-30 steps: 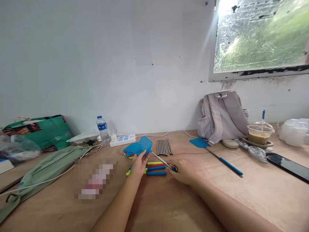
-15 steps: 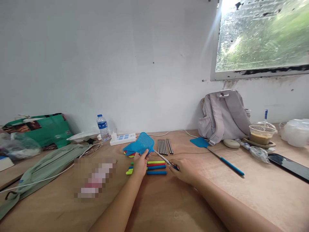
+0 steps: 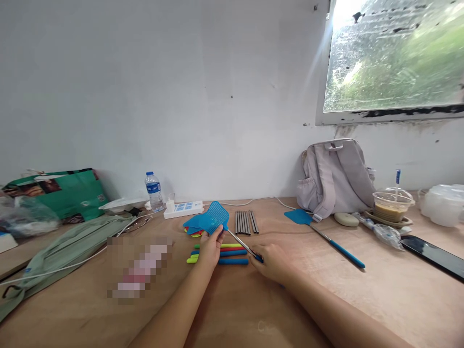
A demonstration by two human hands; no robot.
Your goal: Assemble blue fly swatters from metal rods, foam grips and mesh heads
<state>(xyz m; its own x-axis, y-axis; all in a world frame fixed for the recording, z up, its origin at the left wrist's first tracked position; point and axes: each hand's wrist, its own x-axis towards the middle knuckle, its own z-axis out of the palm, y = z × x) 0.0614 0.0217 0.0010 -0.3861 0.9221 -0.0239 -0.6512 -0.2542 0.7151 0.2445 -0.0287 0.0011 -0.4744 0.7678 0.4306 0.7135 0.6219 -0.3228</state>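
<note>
A blue fly swatter [image 3: 215, 215] with a thin metal shaft is held between both hands above the table. My left hand [image 3: 211, 247] pinches it at the lower edge of its mesh head. Around its blue handle, mostly hidden by the fingers, my right hand [image 3: 270, 260] is closed. Under the swatter lie several coloured handle tubes [image 3: 234, 261] in blue, red, green and yellow. Behind my left hand is a small pile of loose swatter heads [image 3: 191, 224], blue on top. Several metal rods [image 3: 242, 223] lie side by side just beyond the shaft.
A whole blue fly swatter [image 3: 340, 249] lies to the right, near a grey backpack [image 3: 335, 174]. Further right are a drink cup [image 3: 389, 208] and a dark phone-like slab [image 3: 435, 253]. At the back left stand a water bottle [image 3: 154, 191] and a white power strip [image 3: 184, 209].
The view has tilted slightly. Both hands keep their hold on the same fly swatter, with barely any shift in their position over the table.
</note>
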